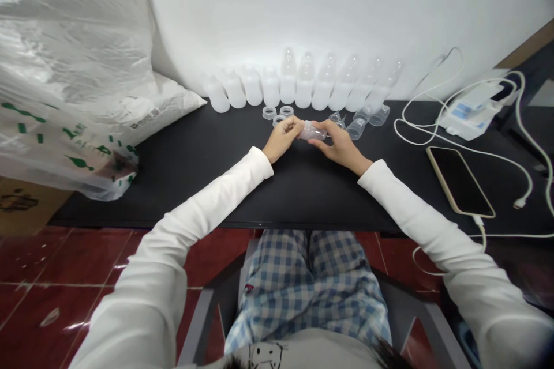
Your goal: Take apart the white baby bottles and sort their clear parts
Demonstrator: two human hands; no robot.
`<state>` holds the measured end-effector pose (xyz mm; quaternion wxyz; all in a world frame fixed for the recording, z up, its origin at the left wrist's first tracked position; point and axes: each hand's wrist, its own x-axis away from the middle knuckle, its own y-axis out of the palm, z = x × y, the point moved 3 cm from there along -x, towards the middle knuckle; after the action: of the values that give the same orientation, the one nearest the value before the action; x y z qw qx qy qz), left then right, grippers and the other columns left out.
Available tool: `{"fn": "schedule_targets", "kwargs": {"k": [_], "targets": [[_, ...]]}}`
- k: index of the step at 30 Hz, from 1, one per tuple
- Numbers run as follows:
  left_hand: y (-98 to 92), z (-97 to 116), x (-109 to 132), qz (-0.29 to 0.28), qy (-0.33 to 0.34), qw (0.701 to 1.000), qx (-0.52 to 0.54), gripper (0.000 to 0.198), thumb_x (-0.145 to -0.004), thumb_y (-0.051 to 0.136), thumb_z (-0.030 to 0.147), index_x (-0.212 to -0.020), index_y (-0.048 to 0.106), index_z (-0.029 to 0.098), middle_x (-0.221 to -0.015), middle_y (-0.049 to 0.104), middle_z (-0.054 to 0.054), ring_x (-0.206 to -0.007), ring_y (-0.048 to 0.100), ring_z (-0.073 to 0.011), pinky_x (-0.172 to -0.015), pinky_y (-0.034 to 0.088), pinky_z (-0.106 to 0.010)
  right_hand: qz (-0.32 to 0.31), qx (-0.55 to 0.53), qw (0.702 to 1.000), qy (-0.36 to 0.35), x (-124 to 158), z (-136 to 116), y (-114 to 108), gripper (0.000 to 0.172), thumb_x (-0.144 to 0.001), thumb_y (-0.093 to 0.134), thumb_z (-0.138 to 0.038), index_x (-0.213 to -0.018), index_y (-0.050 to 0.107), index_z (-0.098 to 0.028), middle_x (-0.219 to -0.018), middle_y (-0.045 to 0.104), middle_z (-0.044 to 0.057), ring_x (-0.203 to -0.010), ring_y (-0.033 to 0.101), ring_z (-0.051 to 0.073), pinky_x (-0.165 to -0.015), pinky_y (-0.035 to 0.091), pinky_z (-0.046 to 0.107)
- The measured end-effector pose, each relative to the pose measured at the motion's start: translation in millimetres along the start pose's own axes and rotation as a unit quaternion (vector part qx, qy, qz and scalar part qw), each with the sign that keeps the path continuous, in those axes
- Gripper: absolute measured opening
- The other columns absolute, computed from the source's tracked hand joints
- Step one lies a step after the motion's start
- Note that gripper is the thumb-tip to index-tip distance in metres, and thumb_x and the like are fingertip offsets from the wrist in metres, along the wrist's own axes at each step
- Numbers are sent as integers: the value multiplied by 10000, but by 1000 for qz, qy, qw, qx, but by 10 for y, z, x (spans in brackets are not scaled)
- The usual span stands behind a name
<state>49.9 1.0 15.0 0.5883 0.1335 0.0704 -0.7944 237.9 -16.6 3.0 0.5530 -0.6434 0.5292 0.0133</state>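
Both my hands meet at the middle of the black table [194, 173]. My left hand [283, 138] and my right hand [340, 144] are closed round a small clear plastic bottle [312, 132] that lies sideways between them. Just behind it lie clear plastic rings [277, 112] and clear caps [367, 118]. Along the white wall stands a row of several white bottles [242, 91] and capped bottles [329, 82].
A large clear plastic bag [64, 81] fills the left side of the table. At the right lie a phone [459, 181], white cables [437, 109] and a white device [474, 108]. My checked trousers and a chair show below, over a red tiled floor.
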Motion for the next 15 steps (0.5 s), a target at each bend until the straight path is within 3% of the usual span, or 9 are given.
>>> {"fn": "schedule_targets", "kwargs": {"k": [4, 7, 11, 15], "targets": [[17, -1, 2, 45, -50, 997, 49, 439, -985, 696, 241, -597, 499, 180, -602, 485, 36, -594, 455, -78, -633, 409, -221, -15, 32, 998, -45, -14, -53, 30, 433, -1054, 549, -511, -1359, 624, -213, -1152, 714, 140, -1063, 711, 281, -959, 622, 463], [26, -2, 23, 70, -112, 986, 101, 446, -1003, 639, 161, -589, 475, 178, -583, 453, 48, -554, 425, -65, -595, 384, -207, -49, 82, 991, -97, -11, -103, 3, 346, -1097, 446, -325, -1370, 641, -241, -1307, 683, 147, -1178, 691, 248, -974, 628, 423], [30, 49, 55, 51, -150, 981, 113, 448, -1024, 586, 127, -584, 507, 162, -580, 500, 37, -544, 461, -55, -589, 392, -192, -74, 143, 975, -155, 12, -118, -83, 466, -1042, 334, -80, -1303, 683, -245, -1467, 646, 133, -1366, 625, 235, -1057, 608, 454], [32, 36, 55, 44, -161, 979, 119, 463, -1035, 599, 171, -578, 525, 160, -568, 528, 35, -540, 493, -54, -596, 421, -194, -89, 137, 970, -180, -3, -117, -107, 411, -1041, 350, -87, -1112, 721, -250, -1474, 666, 101, -1424, 596, 256, -1107, 580, 512]]}}
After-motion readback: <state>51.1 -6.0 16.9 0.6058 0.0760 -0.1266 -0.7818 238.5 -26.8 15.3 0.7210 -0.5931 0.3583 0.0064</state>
